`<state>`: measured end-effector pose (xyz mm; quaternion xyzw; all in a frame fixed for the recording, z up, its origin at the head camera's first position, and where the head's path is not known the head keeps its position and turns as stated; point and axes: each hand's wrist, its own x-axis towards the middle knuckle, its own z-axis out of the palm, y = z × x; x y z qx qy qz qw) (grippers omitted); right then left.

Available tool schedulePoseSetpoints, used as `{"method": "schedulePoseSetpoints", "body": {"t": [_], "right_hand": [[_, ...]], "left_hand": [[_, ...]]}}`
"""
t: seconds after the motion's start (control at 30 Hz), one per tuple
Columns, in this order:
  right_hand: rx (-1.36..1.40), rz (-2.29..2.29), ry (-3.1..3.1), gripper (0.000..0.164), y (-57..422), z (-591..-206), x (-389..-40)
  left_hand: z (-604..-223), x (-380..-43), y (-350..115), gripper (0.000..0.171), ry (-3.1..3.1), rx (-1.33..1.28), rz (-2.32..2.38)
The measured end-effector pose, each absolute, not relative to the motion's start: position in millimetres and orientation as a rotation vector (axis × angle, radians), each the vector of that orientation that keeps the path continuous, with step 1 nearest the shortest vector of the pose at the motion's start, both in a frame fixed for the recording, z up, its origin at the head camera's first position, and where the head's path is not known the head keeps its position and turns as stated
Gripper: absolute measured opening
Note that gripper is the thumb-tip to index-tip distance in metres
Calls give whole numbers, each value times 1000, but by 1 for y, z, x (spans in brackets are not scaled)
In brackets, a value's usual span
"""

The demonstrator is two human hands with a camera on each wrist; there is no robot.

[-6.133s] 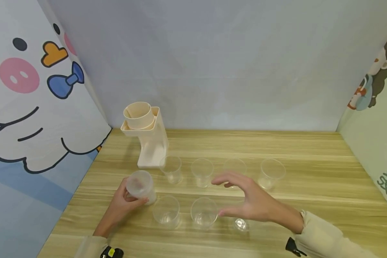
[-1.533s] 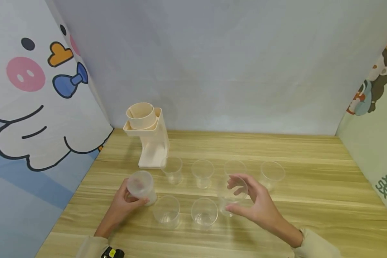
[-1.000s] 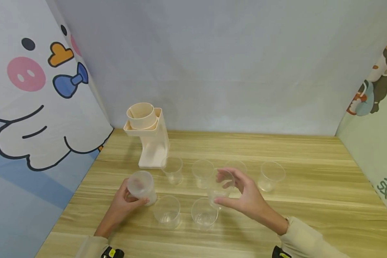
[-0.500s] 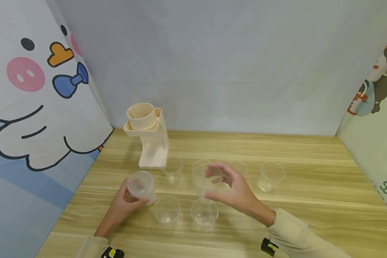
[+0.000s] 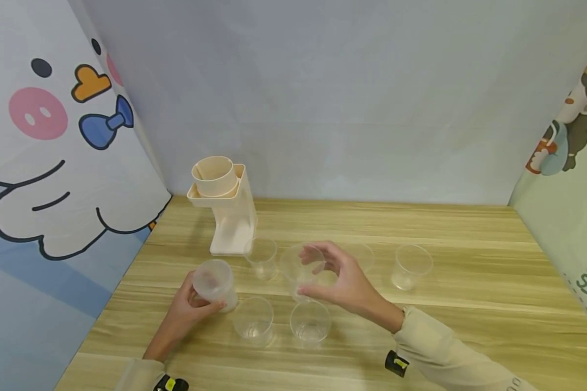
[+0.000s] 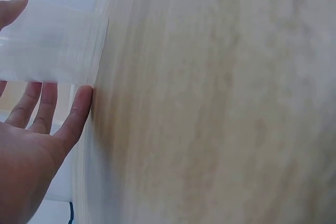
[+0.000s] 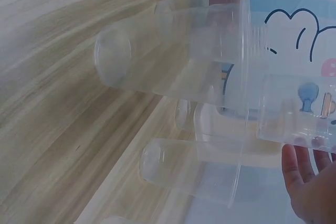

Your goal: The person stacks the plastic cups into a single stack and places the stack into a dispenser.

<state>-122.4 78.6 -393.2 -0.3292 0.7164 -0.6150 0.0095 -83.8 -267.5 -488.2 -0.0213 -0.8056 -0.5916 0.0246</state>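
My left hand [image 5: 188, 307] grips a milky stack of nested plastic cups [image 5: 212, 279] at the left of the table, thumb in front. In the left wrist view the stack [image 6: 50, 45] stands on the wood, its lower edge by my fingertip. My right hand [image 5: 344, 279] holds a clear plastic cup [image 5: 293, 266] by its side, mouth up, raised above the table. The right wrist view shows this cup [image 7: 294, 111] between my fingers. Two clear cups, the left one [image 5: 253, 323] and the right one [image 5: 310, 325], stand in the front row.
Behind them runs a row of clear cups: one at left [image 5: 261, 259], one at right [image 5: 413, 266], another [image 5: 362, 256] partly behind my right hand. A cream stand [image 5: 235, 217] with a round cylinder [image 5: 214, 176] on top is at the back left. A fabric wall [image 5: 347, 108] closes the back.
My right hand has taken the rightmost front-row cup, lifted it and carried it left over the other cups. My left hand and its stack have stayed in place.
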Motion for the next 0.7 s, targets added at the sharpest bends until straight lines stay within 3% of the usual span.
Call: {"method": "schedulePoseSetpoints", "body": {"t": [0.7], "right_hand": [[-1040,-1818,2215,68,37,-379,-142]], "left_hand": [[-484,-82,-268,75,-2478,-85,-1852]]}}
